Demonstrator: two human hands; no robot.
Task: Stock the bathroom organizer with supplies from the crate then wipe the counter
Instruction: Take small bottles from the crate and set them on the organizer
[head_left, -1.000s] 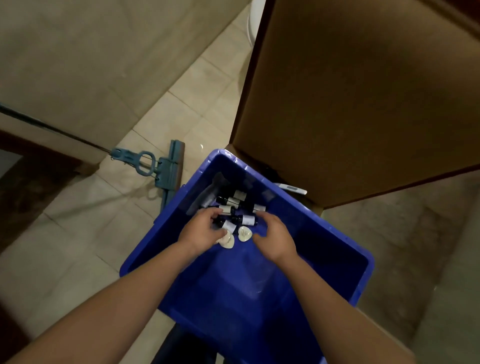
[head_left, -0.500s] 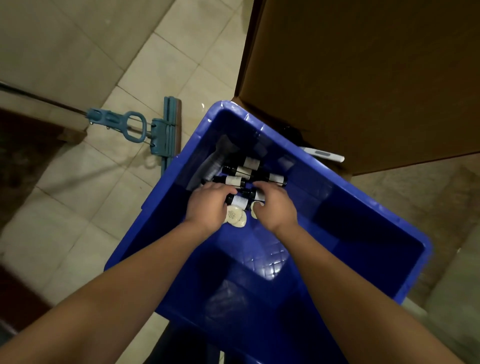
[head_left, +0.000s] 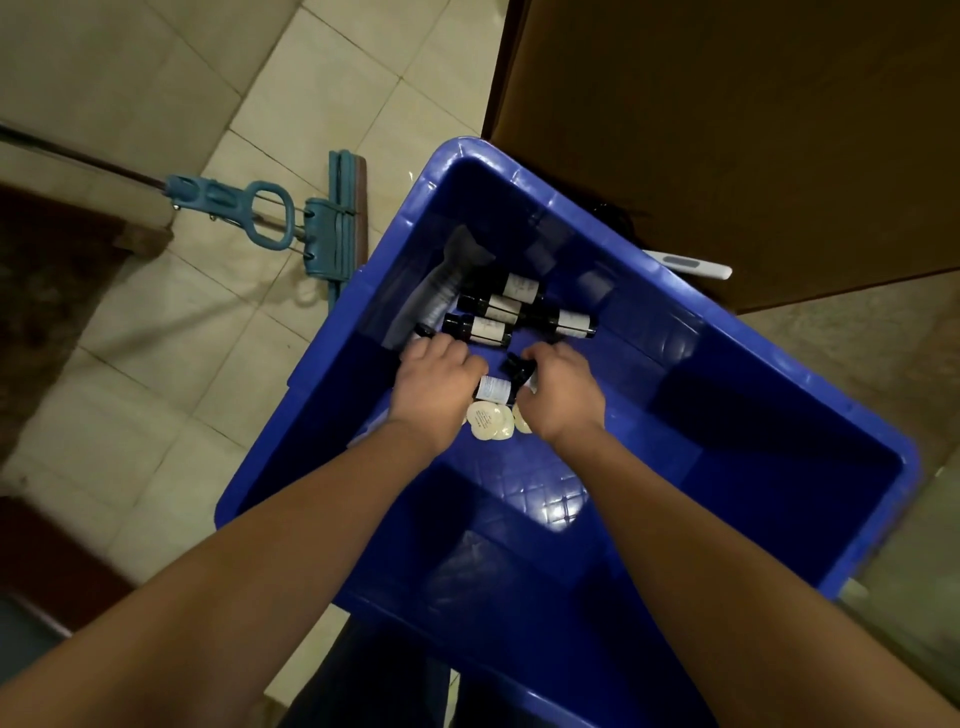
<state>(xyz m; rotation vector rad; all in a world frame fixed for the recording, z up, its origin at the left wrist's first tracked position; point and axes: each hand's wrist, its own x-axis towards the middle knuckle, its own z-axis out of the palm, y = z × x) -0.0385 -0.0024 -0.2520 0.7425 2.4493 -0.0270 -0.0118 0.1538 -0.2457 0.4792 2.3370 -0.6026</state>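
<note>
Both hands have drawn closer together inside the blue crate (head_left: 701, 332), right hand (head_left: 562, 397) curling round a dark bottle (head_left: 516, 367), left hand (head_left: 436, 396) curled with knuckles hiding any hold, round soaps (head_left: 488, 422) just beneath them, mop (head_left: 332, 228) on the tiles beside

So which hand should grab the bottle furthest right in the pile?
Probably the right hand: it is nearest the rightmost bottle; the left hand is further off. It grips another bottle, though.

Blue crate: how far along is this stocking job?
Done: nothing visible; no organizer in view. In hand: left hand and right hand each grip a small dark bottle inside the blue crate. Left: other bottles, round pale packets there; wiping comes after.
</note>
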